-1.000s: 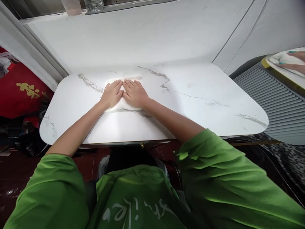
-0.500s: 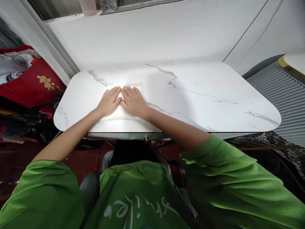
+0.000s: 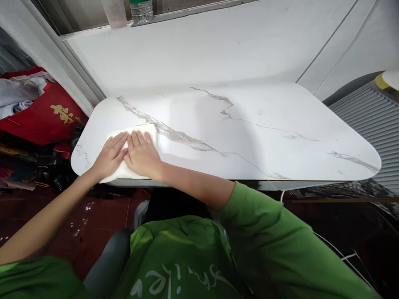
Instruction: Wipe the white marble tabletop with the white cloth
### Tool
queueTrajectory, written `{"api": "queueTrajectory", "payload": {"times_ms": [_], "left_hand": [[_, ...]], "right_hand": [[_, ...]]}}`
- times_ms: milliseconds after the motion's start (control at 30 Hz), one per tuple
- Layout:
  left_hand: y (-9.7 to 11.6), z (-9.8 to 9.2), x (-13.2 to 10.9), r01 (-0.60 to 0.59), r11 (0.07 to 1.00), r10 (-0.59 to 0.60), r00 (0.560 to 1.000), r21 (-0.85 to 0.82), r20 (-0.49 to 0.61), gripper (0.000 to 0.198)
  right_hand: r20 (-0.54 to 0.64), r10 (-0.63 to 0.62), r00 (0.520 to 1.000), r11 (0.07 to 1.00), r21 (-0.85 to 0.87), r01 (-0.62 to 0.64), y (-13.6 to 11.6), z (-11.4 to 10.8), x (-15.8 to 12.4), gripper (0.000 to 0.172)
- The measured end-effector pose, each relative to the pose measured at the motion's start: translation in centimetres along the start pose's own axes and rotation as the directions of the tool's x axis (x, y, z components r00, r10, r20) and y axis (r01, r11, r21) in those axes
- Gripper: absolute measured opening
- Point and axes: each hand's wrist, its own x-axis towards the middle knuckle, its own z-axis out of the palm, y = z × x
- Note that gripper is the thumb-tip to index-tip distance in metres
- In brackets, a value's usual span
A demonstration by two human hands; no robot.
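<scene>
A folded white cloth (image 3: pixel 149 129) lies at the front left of the white marble-patterned table (image 3: pixel 199 120). My left hand (image 3: pixel 109 155) rests flat on its left part, fingers stretched out. Beside it, my right hand (image 3: pixel 142 153) presses flat on the cloth's right part, with fingers extended and the two hands touching or nearly so. The cloth's lower edge reaches the table's front edge. Much of its middle is hidden under my palms.
A clear bottle (image 3: pixel 141 12) and a translucent cup (image 3: pixel 114 13) stand on a ledge above the table. To the left is a red bag (image 3: pixel 40 112) with things piled in it. A grey ribbed object (image 3: pixel 368 124) stands at the right, against the table's end.
Both hands and the cloth have slid left and toward me, from nearer the table's middle to its front left edge. A grey vein is now uncovered. The view has shifted slightly.
</scene>
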Motion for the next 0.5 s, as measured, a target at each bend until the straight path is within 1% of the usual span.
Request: {"api": "queueTrajectory", "payload": {"times_ms": [67,200,300,400,500], "left_hand": [[-0.8,-0.3,-0.8,0.02,1.0,-0.02,1.0,-0.01,-0.017,0.062],[-2.3,-1.1,-2.2,0.084,0.996,-0.086,0.996,-0.043,-0.038,0.064],[-3.7,-1.6,-2.8,0.118,0.992,-0.12,0.991,-0.054,-0.05,0.065],[-5.2,-2.1,-2.9,0.143,0.987,-0.148,0.986,-0.067,-0.078,0.067],[-6.4,-2.4,-2.4,0.175,0.98,-0.185,0.976,-0.09,-0.116,0.065]], "right_hand": [[0.001,-0.017,1.0,1.0,0.008,0.017,-0.9,0.3,0.5,0.064],[0.055,-0.065,0.996,0.998,0.013,0.064,-2.5,0.4,1.5,0.065],[0.041,-0.103,0.994,0.995,0.021,0.102,-3.4,0.6,2.5,0.065],[-0.001,-0.133,0.991,0.991,0.026,0.133,-3.9,1.3,4.0,0.063],[-0.017,-0.146,0.989,0.988,0.046,0.147,-4.0,2.0,5.6,0.062]]}}
